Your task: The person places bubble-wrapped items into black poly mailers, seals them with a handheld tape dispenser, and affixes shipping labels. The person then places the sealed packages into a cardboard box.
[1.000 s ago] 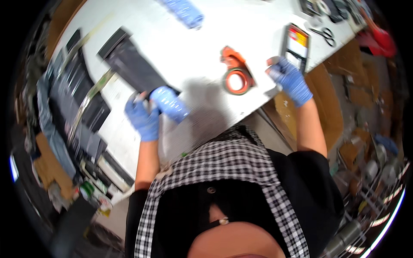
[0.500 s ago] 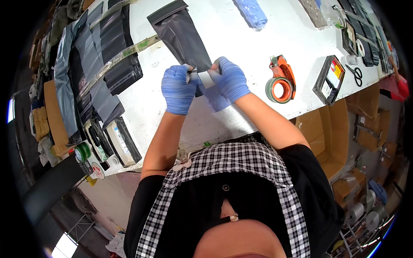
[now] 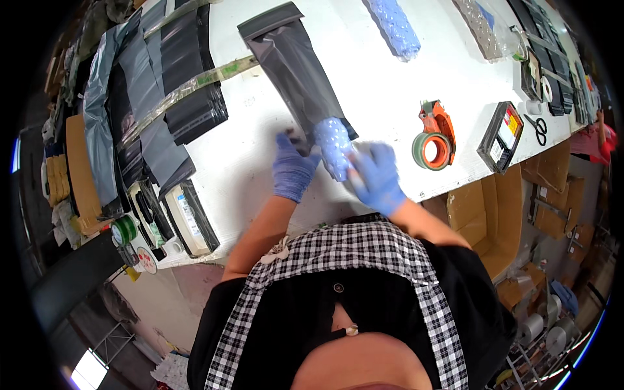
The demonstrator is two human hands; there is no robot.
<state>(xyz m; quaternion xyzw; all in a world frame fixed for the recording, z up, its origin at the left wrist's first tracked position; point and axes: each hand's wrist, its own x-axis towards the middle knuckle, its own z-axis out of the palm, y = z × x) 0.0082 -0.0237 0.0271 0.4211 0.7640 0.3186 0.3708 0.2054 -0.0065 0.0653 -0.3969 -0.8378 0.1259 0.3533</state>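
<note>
A long dark grey plastic mailing bag lies slantwise on the white table. From its near end sticks out a blue bubble-wrapped bundle, its far part hidden inside the bag. My left hand, in a blue glove with bare fingertips, is spread just left of the bundle, thumb close to it. On the other side, my right hand, gloved alike, has its fingertips at the bundle's right edge. Motion smears it, so its grip is unclear.
To the right are an orange tape dispenser, a black-framed box and black scissors. Another blue wrapped bundle lies at the back. Stacks of grey and black bags under a tape strip fill the left.
My hands have let go of the bag's near edge and moved nearer and apart. The blue bundle now shows at the opening. The whole view has shifted slightly.
</note>
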